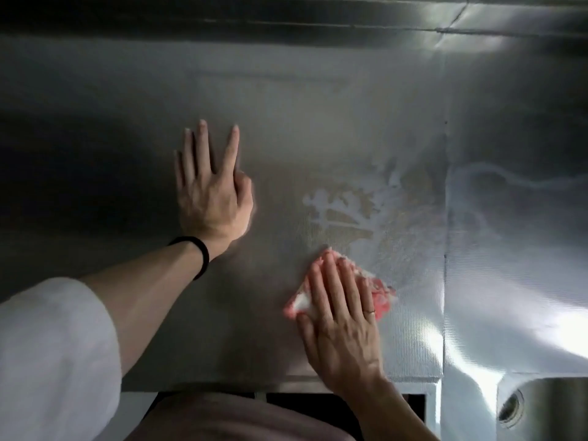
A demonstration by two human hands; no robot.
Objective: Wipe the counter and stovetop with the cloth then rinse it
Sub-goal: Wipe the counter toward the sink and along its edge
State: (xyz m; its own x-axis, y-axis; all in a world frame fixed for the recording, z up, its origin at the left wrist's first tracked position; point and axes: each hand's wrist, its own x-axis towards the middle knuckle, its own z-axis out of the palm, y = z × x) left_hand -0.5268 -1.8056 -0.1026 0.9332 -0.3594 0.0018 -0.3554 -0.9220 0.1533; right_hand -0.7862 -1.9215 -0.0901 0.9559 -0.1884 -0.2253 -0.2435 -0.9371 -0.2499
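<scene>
Right hand [342, 326]: fingers straight, close together, pressing cloth [383, 297] flat on desk [286, 122] for full contact.
Left hand [211, 198]: ten o'clock, fingers splayed, likely bracing.
Smear [343, 208]: twelve o'clock of cloth.

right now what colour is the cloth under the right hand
The crumpled cloth is pink and white, head view.

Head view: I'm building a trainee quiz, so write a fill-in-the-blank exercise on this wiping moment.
1. The right hand presses flat on the pink ____.
2. The left hand lies open on the counter, holding ____.
3. A black band circles the ____ wrist.
Missing words: cloth; nothing; left.
</scene>
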